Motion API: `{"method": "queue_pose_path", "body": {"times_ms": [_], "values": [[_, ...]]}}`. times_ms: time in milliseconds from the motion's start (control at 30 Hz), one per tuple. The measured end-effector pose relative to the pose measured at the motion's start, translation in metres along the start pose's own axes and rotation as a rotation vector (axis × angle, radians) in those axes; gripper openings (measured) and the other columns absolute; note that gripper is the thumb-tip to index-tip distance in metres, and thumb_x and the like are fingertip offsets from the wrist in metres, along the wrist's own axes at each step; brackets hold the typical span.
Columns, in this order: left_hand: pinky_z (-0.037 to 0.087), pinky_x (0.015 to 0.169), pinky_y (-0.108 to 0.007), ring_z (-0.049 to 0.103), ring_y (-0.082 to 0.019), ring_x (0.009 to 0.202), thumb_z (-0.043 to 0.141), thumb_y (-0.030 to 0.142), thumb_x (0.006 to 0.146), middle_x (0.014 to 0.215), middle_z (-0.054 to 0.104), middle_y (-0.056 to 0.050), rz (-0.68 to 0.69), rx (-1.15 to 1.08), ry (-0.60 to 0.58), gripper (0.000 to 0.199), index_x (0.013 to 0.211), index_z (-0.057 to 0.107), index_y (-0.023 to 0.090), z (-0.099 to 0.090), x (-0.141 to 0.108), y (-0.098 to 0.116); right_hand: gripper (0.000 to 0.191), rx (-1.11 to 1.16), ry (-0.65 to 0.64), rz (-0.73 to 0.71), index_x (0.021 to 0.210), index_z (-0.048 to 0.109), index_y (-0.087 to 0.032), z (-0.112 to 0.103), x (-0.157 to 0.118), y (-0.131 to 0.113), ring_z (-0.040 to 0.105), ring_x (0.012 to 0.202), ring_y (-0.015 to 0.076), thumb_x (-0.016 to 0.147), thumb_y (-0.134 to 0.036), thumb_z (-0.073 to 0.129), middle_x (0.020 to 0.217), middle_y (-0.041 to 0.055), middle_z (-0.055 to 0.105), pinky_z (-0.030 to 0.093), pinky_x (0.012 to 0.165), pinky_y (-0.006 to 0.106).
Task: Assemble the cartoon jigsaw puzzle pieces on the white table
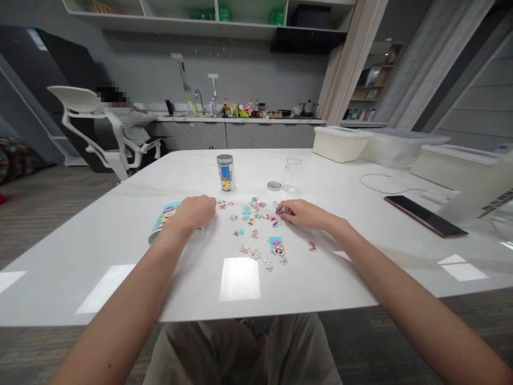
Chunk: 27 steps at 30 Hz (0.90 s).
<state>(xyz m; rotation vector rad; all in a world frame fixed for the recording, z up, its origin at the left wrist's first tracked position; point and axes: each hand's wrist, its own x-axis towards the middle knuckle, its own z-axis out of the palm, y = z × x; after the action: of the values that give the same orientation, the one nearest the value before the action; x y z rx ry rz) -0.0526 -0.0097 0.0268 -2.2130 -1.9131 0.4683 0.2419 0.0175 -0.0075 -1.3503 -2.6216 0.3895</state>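
My left hand (196,211) is curled low over the table, beside a curled picture sheet (167,212) with a cartoon face. Its fingertips are hidden behind the back of the hand, so whatever it holds cannot be seen. On the right, my right hand (300,212) has its thumb and fingers brought together on a small jigsaw piece (282,209) at the edge of the spread. Between the hands lie several loose jigsaw pieces (246,213). Closer to me is a small joined patch of puzzle (276,246) showing part of a cartoon face; a single piece (311,246) lies to its right.
Behind the pieces stand a lidded jar (226,174) with a cartoon label and a clear jar (293,175). A silver lid (274,185) lies beside the clear one. Rightward are a phone (425,215), a white cable (385,190) and plastic bins (340,144). A person sits in a white chair (86,115).
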Motion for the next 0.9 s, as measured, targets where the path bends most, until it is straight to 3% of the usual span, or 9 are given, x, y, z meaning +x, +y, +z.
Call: {"method": "queue_pose_path", "body": {"times_ms": [167, 300, 600, 733, 900], "values": [[0.05, 0.081, -0.039, 0.064, -0.031, 0.105, 0.037, 0.017, 0.088, 0.119, 0.065, -0.015, -0.029, -0.04, -0.012, 0.046, 0.129, 0.057, 0.019, 0.003, 0.002, -0.002, 0.022, 0.001, 0.001, 0.0, 0.106, 0.065, -0.023, -0.001, 0.0, 0.0, 0.058, 0.075, 0.0172, 0.09, -0.028, 0.051, 0.082, 0.0047, 0.067, 0.038, 0.064, 0.027], [0.049, 0.084, -0.039, 0.064, -0.029, 0.105, 0.039, 0.027, 0.092, 0.118, 0.066, -0.013, -0.003, -0.094, -0.002, 0.044, 0.132, 0.056, 0.027, 0.005, 0.004, -0.001, 0.023, 0.011, 0.002, -0.002, 0.107, 0.065, -0.023, -0.001, 0.0, 0.001, 0.058, 0.075, 0.0169, 0.09, -0.028, 0.05, 0.086, 0.0049, 0.067, 0.038, 0.064, 0.027], [0.049, 0.078, -0.035, 0.068, -0.026, 0.09, 0.04, 0.033, 0.093, 0.108, 0.069, -0.014, 0.004, -0.089, 0.019, 0.035, 0.11, 0.068, 0.018, 0.0, 0.001, -0.001, 0.022, 0.003, -0.004, 0.004, 0.106, 0.065, -0.023, -0.001, -0.001, 0.001, 0.058, 0.075, 0.0167, 0.09, -0.029, 0.05, 0.086, 0.0049, 0.067, 0.039, 0.065, 0.027], [0.049, 0.079, -0.035, 0.066, -0.028, 0.095, 0.039, 0.033, 0.094, 0.108, 0.069, -0.015, 0.038, -0.049, 0.036, 0.036, 0.118, 0.061, 0.017, 0.004, 0.004, -0.001, 0.023, -0.007, -0.01, 0.008, 0.106, 0.065, -0.023, -0.001, 0.0, 0.001, 0.058, 0.075, 0.0168, 0.09, -0.03, 0.05, 0.087, 0.0049, 0.067, 0.039, 0.064, 0.027], [0.049, 0.083, -0.037, 0.064, -0.028, 0.103, 0.032, 0.034, 0.096, 0.117, 0.066, -0.014, 0.054, -0.059, 0.05, 0.044, 0.136, 0.048, 0.023, 0.012, 0.008, 0.005, 0.024, -0.006, -0.011, 0.01, 0.107, 0.065, -0.023, -0.002, -0.001, -0.001, 0.058, 0.076, 0.017, 0.091, -0.03, 0.049, 0.088, 0.0054, 0.067, 0.039, 0.065, 0.027]]}}
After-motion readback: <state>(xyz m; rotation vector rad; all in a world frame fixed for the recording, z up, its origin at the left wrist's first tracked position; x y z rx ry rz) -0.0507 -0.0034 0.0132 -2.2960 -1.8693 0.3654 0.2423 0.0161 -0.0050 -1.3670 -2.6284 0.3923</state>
